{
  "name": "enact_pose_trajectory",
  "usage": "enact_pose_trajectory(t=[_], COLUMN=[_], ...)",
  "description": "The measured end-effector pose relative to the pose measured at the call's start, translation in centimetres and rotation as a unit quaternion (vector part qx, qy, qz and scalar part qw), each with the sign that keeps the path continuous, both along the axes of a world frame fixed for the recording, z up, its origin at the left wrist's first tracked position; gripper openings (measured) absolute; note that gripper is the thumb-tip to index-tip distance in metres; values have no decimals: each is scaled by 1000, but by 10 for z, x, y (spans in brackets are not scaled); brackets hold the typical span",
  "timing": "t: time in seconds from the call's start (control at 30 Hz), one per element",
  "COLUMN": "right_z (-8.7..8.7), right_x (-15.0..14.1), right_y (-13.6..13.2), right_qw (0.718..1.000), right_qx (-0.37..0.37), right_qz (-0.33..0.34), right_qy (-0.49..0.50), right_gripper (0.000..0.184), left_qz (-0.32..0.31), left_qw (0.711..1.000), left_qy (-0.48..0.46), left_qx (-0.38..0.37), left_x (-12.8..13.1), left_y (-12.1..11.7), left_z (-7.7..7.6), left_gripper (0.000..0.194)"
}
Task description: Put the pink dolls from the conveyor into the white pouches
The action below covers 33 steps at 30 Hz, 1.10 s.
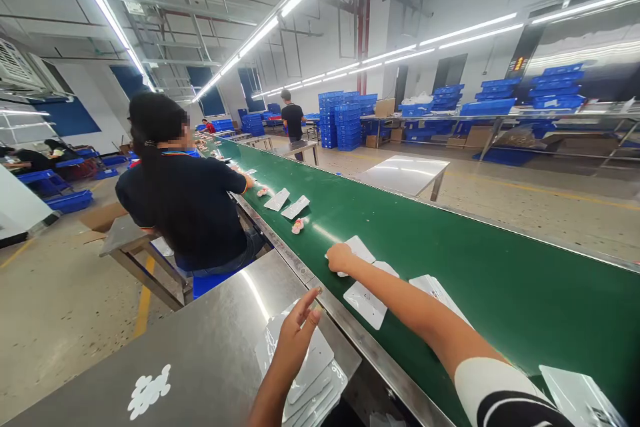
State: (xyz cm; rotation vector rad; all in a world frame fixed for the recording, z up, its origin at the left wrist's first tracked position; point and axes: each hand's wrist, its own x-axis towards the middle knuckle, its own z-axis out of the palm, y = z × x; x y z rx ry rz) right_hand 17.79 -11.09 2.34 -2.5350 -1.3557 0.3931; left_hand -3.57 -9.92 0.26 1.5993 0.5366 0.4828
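My right hand (340, 257) reaches out over the green conveyor belt (450, 260) and rests, fingers curled, on a clear plastic tray (361, 249). Two more clear trays (369, 300) lie on the belt just beside my forearm. My left hand (299, 327) hovers with fingers stretched out above a stack of clear plastic trays (310, 373) on the steel table (200, 347). It holds nothing.
A co-worker in a dark shirt (187, 203) sits at the neighbouring steel table, with trays (287, 203) and small pink parts (297, 225) on the belt ahead. Another person (293, 120) stands far off. Blue crates (343, 120) are stacked at the back. A white paper shape (149, 390) lies on my table.
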Motion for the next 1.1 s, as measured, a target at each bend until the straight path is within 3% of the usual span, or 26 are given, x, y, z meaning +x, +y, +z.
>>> enact_pose_trajectory(t=[0.2,0.27,0.33,0.4,0.53,0.67,0.77,0.87,0.97,1.1], right_z=[11,12,14,20,31,22,10,8,20,47], right_x=[-32,-47,-50,-39,16,62,69,58,37,0], right_y=[0,2,8,22,63,91,102,109,109,80], right_qw=[962,944,922,918,947,956,959,962,960,935], right_qx=[114,136,147,154,166,142,130,148,187,260], right_qz=[112,147,185,161,-17,-108,-119,-78,-13,71], right_qy=[220,263,307,327,273,235,223,214,208,229], right_gripper=[18,17,19,26,33,28,29,29,23,28], left_qz=[116,161,196,220,265,256,255,197,141,153], left_qw=[991,985,979,975,957,934,925,944,967,982], left_qy=[-11,-18,-18,-10,-31,-56,-41,-60,-83,-62], left_qx=[58,55,42,11,-111,-242,-279,-256,-197,-88], left_x=[23,27,26,20,1,-15,-20,-17,-10,0], left_y=[13,14,17,21,36,54,61,59,53,45], left_z=[-8,-5,0,5,6,-4,-7,-5,-3,-2], left_gripper=[91,83,63,45,38,48,51,43,44,47])
